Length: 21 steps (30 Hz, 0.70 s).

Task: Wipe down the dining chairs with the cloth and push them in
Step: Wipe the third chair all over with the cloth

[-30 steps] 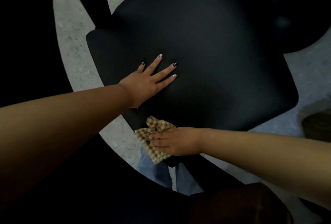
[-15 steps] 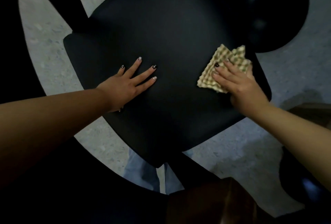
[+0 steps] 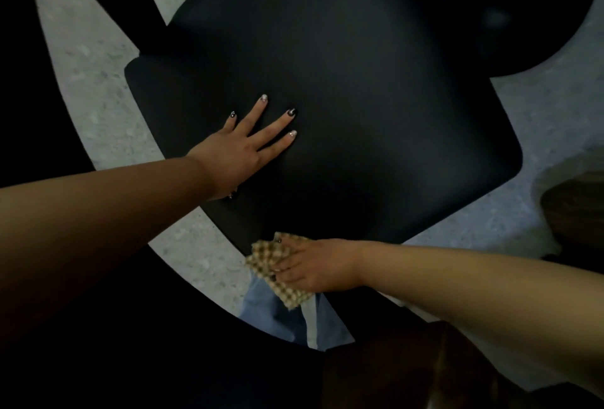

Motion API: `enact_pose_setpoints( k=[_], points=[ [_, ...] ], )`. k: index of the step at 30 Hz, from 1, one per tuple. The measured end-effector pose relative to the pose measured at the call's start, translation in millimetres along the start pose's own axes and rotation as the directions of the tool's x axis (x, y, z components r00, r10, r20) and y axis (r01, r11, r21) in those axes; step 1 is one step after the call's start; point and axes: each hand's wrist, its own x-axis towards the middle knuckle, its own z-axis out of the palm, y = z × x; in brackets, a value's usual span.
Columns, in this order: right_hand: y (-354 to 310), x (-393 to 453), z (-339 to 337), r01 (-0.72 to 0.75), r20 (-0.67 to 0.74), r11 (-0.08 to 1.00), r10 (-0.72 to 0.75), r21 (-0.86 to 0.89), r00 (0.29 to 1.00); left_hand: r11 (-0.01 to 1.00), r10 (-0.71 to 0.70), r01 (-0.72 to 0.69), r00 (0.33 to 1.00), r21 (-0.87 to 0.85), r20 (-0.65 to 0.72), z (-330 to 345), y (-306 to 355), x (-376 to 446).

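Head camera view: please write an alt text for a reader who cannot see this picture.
Seen from above, a person's right hand presses a checked cloth on the near corner of a black chair seat, while the left hand lies flat with spread fingers on the seat. Grey speckled floor shows around the chair.

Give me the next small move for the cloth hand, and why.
Probably sweep the right hand and checked cloth back up across the black chair seat. The cloth sits at the seat's near corner, partly hanging past the edge, so that stroke has run out. The left hand lies flat with fingers spread on the seat, seemingly steadying it, and the wide middle lies bare.
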Motion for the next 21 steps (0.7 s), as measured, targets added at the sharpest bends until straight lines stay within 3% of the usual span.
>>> enact_pose_setpoints(
  k=[2, 4, 6, 9, 15, 17, 19, 21],
  points=[
    [4.8, -7.3, -8.9, 0.068, 0.246, 0.997, -0.056, -0.038, 0.968, 1.000, -0.004, 0.004, 1.000, 0.016, -0.001, -0.6, 0.3, 0.7],
    [9.7, -32.2, -12.3, 0.060, 0.319, 0.997, -0.043, -0.042, 0.947, 1.000, -0.005, 0.004, 1.000, 0.006, 0.012, -2.1, 0.7, -0.2],
    [10.8, -68.5, -23.6, 0.009, 0.249, 1.000, -0.006, -0.012, 0.968, 1.000, -0.003, 0.003, 1.000, 0.013, 0.011, -1.7, 0.2, -0.3],
    [11.3, -145.4, -22.2, -0.168, 0.081, 0.980, 0.177, -0.110, 0.981, 1.000, -0.004, 0.004, 1.000, -0.010, 0.019, -1.3, -0.8, -0.8],
    [-4.6, -248.5, -30.0, -0.521, -0.042, 0.843, 0.521, -0.130, 0.853, 1.000, 0.005, -0.004, 1.000, -0.023, 0.021, -3.1, -0.8, -0.8],
    [-2.1, -258.9, -34.9, -0.686, -0.137, 0.727, 0.677, -0.030, 0.723, 1.000, 0.005, -0.004, 1.000, -0.025, 0.019, -3.2, -0.5, -1.2],
    [9.2, -260.5, -41.2, -0.870, -0.228, 0.469, 0.873, 0.153, 0.431, 0.999, 0.005, -0.005, 1.000, -0.032, 0.011, -2.9, -1.2, -1.3],
    [21.7, -245.5, -42.6, -0.925, -0.284, 0.216, 0.950, 0.312, 0.126, 0.999, 0.009, -0.009, 1.000, -0.053, 0.012, -4.4, -1.6, -2.1]
  ],
)
